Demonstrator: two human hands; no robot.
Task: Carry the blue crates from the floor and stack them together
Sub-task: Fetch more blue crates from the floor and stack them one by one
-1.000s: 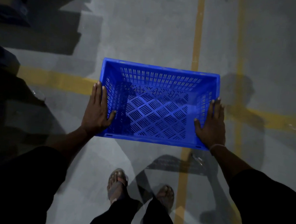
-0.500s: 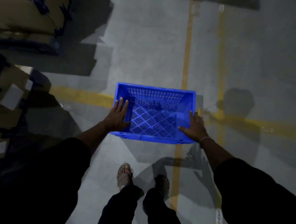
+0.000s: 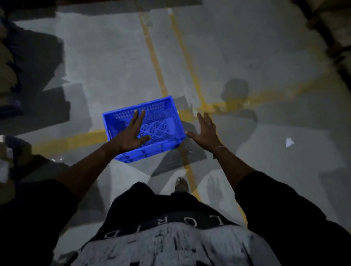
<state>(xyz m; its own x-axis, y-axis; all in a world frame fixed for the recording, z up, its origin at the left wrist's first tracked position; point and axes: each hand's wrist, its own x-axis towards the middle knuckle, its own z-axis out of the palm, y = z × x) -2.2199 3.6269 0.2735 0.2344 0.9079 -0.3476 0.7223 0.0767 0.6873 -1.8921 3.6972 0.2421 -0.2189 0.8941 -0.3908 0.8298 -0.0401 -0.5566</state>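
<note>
One blue slotted plastic crate [image 3: 149, 154] is in the middle of the head view, empty and turned at an angle, low over the grey floor where yellow lines cross. Whether it touches the floor I cannot tell. My left hand [image 3: 133, 133] hovers above the crate's near left part with fingers spread, holding nothing. My right hand [image 3: 206, 130] is open too, just off the crate's right corner and apart from it. No other crate shows.
Stacked cardboard boxes [image 3: 3, 73] line the left side. More boxes on a pallet [image 3: 342, 29] fill the top right corner. Yellow floor lines [image 3: 154, 56] run away from me. A white paper scrap [image 3: 289, 142] lies to the right. My foot [image 3: 181, 185] stands behind the crate.
Both hands have let go of the crate's short ends and opened. The crate sits lower and farther from me, turned at an angle. My view has lifted and swung.
</note>
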